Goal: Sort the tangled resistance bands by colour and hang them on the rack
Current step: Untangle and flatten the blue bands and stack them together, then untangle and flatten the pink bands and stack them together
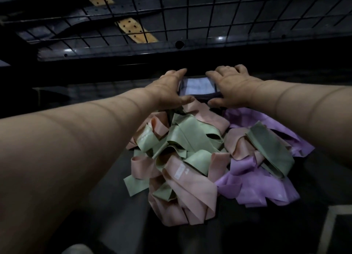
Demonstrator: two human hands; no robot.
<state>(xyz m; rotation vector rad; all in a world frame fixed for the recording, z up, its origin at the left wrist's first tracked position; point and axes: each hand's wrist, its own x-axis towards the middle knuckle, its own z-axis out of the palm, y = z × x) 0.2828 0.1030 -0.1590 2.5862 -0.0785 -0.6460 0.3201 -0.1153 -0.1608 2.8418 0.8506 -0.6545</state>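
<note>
A tangled heap of flat resistance bands lies on a dark surface: pink bands, green bands and purple bands are knotted together. Beyond the heap, both of my hands hold a phone with a lit screen. My left hand grips its left end and my right hand grips its right end, thumbs on the near edge. A black wire grid rack stands behind, with no bands on it.
A dark bar with a round hole runs below the grid. Behind the grid lie dark panels and a tan perforated strip. A pale-edged shape sits at the lower right.
</note>
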